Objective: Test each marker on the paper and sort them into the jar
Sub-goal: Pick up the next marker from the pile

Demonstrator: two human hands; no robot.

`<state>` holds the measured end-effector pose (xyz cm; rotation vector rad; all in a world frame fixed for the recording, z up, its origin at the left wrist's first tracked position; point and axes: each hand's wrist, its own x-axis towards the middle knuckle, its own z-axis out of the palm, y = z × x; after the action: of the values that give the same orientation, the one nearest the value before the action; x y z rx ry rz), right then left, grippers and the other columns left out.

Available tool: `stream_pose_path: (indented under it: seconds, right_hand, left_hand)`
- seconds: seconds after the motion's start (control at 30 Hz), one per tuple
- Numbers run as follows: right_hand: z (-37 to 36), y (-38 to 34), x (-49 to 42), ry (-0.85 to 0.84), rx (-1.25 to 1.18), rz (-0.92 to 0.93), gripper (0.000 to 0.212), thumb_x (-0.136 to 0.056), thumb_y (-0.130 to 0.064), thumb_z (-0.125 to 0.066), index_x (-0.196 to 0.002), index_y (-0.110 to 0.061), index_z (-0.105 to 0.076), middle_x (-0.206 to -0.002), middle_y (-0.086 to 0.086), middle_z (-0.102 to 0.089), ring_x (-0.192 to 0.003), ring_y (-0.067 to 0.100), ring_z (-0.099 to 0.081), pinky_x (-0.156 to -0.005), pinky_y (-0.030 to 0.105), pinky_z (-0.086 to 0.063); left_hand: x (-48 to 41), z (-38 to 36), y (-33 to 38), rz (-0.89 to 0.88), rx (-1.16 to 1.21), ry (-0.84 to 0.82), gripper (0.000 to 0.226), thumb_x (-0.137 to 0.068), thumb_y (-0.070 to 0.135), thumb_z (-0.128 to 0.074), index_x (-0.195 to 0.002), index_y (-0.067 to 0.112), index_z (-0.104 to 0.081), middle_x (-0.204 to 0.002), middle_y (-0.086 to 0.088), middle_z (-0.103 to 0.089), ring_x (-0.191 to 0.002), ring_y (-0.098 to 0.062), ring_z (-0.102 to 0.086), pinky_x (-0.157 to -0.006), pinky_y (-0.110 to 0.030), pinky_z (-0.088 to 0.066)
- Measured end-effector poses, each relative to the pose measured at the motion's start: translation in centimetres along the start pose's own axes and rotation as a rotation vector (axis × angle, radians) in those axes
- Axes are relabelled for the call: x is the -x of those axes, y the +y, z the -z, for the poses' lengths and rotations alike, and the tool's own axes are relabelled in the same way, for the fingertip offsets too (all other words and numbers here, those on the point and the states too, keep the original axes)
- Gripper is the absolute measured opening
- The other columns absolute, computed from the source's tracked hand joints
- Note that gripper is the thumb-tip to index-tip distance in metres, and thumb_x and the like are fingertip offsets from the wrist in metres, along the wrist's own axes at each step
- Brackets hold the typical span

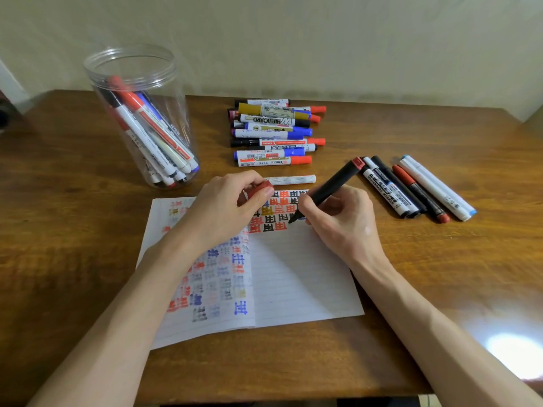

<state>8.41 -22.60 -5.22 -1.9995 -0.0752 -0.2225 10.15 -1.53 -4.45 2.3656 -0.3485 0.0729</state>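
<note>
- Far left, the clear plastic jar (138, 113) stands upright with its mouth open. A bundle of sorted markers (152, 133) leans inside, and the smooth round wall shows every barrel.
- In front of me the lined paper (293, 277) lies open and flat on the wooden table (73, 230). Its left page is crowded with red, blue and grey test marks.
- My left hand (226, 210) rests on the paper to pin it down. Thumb and fingers curl round a small red cap (258, 189), kept close for recapping, I'd say.
- Behind it sits the waiting pile (276, 133), neatly stacked: glossy white barrels with red and blue caps. One white marker (291, 179) lies alone just past my fingertips.
- My right hand (338, 218) grips the black marker (329, 188) like a pen, tilted, with the tip down on the paper at the end of a row of marks. This is the test stroke, and the jar comes after.
- Off to the right, a side row of markers (417, 189) lies barrel to barrel on the table, well apart from the jar. They may be rejects; I cannot tell.
</note>
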Motion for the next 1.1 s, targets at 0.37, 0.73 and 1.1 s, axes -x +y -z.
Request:
stream_pose_path:
  seconds: [0.37, 0.73, 1.1]
  right_hand:
    - [0.01, 0.32, 0.01, 0.033, 0.067, 0.044, 0.011, -0.090, -0.026, -0.076, -0.084, -0.017, -0.074, -0.077, -0.009, -0.075, -0.072, 0.008, -0.074, -0.063, 0.023, -0.060]
    - [-0.02, 0.18, 0.11, 0.012, 0.037, 0.029, 0.010, -0.089, -0.024, -0.077, -0.080, -0.020, -0.074, -0.073, -0.005, -0.076, -0.068, 0.012, -0.075, -0.067, 0.035, -0.064]
    - [0.01, 0.17, 0.18, 0.019, 0.044, 0.054, 0.012, -0.088, -0.027, -0.074, -0.081, -0.018, -0.073, -0.077, -0.005, -0.076, -0.071, 0.014, -0.074, -0.066, 0.039, -0.063]
  left_hand:
    - [-0.14, -0.08, -0.11, 0.002, -0.003, -0.017, 0.030, -0.102, 0.049, -0.054, -0.120, 0.027, -0.066, -0.115, 0.011, -0.071, -0.101, -0.004, -0.068, -0.074, -0.023, -0.061]
    - [-0.10, -0.09, -0.26, -0.011, -0.006, -0.011, 0.029, -0.100, 0.050, -0.056, -0.118, 0.030, -0.066, -0.110, 0.014, -0.071, -0.099, -0.001, -0.068, -0.073, -0.021, -0.060]
    - [-0.16, -0.15, -0.22, -0.008, 0.004, -0.014, 0.028, -0.100, 0.051, -0.056, -0.117, 0.031, -0.066, -0.110, 0.015, -0.071, -0.097, 0.000, -0.068, -0.072, -0.019, -0.057]
